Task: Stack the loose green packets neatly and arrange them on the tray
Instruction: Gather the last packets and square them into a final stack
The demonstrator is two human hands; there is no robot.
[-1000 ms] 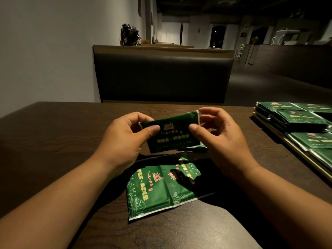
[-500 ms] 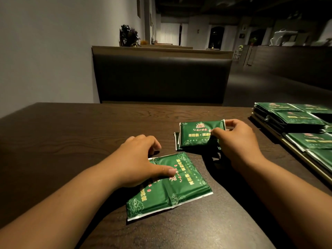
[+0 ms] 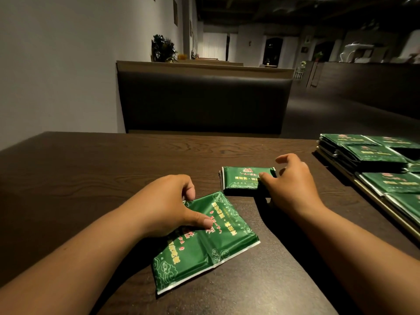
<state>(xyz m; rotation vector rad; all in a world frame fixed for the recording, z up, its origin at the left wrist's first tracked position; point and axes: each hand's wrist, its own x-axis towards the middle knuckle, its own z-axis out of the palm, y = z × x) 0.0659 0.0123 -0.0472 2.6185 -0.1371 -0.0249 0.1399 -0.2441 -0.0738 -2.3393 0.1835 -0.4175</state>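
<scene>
A loose green packet (image 3: pixel 204 244) lies flat on the dark wooden table (image 3: pixel 91 173) in front of me. My left hand (image 3: pixel 168 205) pinches its far left part, thumb on top and fingers curled over the far edge. Just beyond it sits a small stack of green packets (image 3: pixel 243 180). My right hand (image 3: pixel 293 185) is at the stack's right end, with the thumb touching its top and the fingers lifted and spread above the far side. The tray (image 3: pixel 366 192) at the right edge carries several stacks of green packets (image 3: pixel 372 153).
A dark padded bench back (image 3: pixel 204 103) stands behind the table's far edge. A grey wall runs along the left. The tray's long edge lies close to my right forearm.
The packet held in both hands a second ago now lies on the small stack. My right fingers have lifted off it. My left hand dropped to the loose packet and took hold of it.
</scene>
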